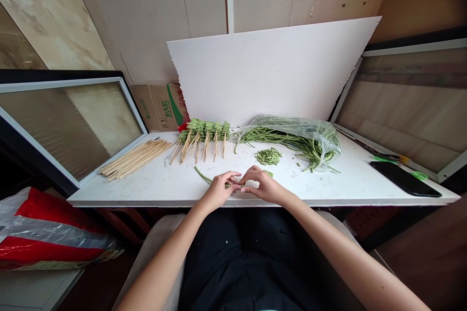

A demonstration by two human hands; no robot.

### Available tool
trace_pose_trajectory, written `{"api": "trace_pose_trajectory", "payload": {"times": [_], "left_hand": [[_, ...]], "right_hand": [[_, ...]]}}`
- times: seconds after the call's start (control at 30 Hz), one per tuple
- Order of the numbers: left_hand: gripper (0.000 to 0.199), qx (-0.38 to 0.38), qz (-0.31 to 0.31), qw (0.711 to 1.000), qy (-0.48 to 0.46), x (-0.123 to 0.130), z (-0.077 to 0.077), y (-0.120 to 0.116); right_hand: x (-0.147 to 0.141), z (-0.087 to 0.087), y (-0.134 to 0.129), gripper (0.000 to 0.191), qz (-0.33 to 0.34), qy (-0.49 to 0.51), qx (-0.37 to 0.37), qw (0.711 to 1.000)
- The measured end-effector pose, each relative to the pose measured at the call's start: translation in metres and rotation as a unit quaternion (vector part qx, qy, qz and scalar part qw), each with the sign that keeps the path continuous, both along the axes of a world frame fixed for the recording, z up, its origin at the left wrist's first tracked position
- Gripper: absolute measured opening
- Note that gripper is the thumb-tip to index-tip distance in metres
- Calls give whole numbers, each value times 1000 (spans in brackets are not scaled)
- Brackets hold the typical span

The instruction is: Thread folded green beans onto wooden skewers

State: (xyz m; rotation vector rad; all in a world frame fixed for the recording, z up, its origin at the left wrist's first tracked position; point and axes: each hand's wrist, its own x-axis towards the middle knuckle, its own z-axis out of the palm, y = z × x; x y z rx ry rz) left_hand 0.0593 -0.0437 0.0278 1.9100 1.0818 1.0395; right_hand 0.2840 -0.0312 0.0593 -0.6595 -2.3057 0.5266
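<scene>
Close to the table's front edge, my left hand (221, 190) pinches a long green bean (203, 175), whose free end sticks out to the left. My right hand (263, 185) meets it fingertip to fingertip, thumb and fingers closed on the same bean. A short green bit (269, 173) shows behind the right hand; whether it belongs to that bean I cannot tell. Just beyond lies a small heap of cut bean pieces (268, 156). Further back, a clear plastic bag (321, 132) spills long beans (280, 137). Stacked bean skewers (206, 131) lie at the back left, stick ends toward me.
A fan of bare bamboo skewers (134, 159) covers the table's left part. A black phone (404, 179) and scissors (379, 152) lie at the right. Behind stand a cardboard box (156, 107) and a white board (270, 73). Framed panels flank the white table (160, 189).
</scene>
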Motion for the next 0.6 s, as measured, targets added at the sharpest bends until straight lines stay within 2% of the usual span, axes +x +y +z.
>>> {"api": "trace_pose_trajectory", "payload": {"times": [0.23,0.43,0.6], "left_hand": [[31,-11,-20,1000,-6,2,2,-3],[29,33,31,998,41,-5,3,1],[19,66,39,996,43,-4,2,2]], "right_hand": [[0,-7,6,19,-21,-9,47,999],[11,-1,13,25,-73,28,65,995],[9,-1,9,24,-59,15,67,996]]}}
